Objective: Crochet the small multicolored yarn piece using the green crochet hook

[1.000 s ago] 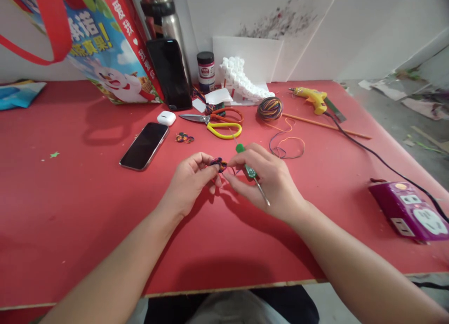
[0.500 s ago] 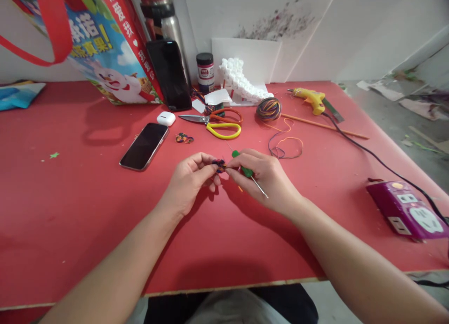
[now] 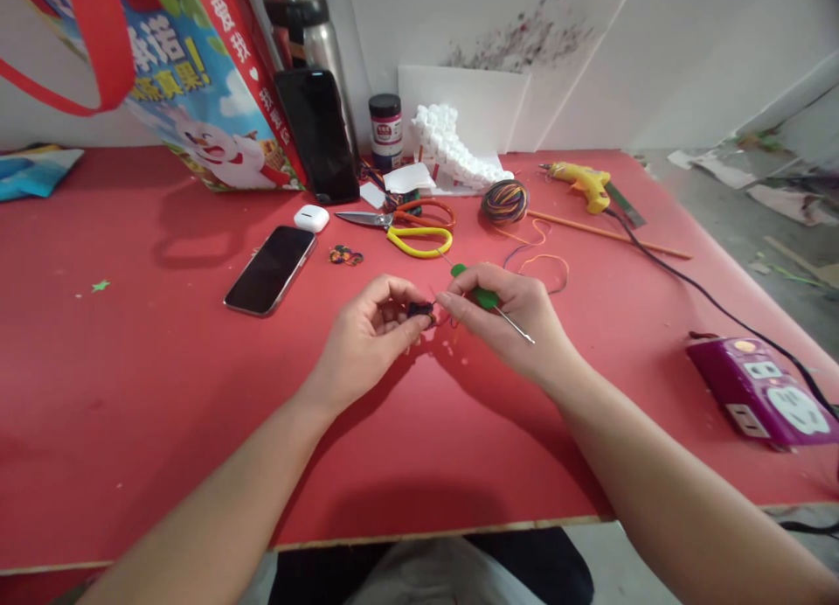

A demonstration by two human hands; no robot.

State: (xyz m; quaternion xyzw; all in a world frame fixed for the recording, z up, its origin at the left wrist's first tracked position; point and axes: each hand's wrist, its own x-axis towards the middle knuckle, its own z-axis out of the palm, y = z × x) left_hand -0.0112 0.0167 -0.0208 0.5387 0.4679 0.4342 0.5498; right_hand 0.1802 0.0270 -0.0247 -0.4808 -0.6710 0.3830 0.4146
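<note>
My left hand (image 3: 373,334) pinches a small dark multicoloured crochet piece (image 3: 420,311) between thumb and fingers. Close by on the right, my right hand (image 3: 511,321) is closed around a green-handled crochet hook (image 3: 485,297), its metal end pointing down toward the wrist. The right thumb and index fingertip are pressed together beside the piece, with thin yarn near them. A ball of variegated yarn (image 3: 504,201) lies beyond, its loose strand (image 3: 547,257) curling toward the right hand. Another small crocheted piece (image 3: 345,255) rests on the table past the left hand.
Scissors (image 3: 419,240), a phone (image 3: 270,271) and a white earbud case (image 3: 311,218) lie beyond my hands on the red table (image 3: 163,395). Toward the right are a yellow glue gun (image 3: 582,185), a thin stick (image 3: 609,234) and a purple power strip (image 3: 764,391). A shopping bag (image 3: 216,107) stands behind.
My right hand has shifted right and slightly away from the piece, carrying the hook. The left hand has moved slightly right, turning the crochet piece.
</note>
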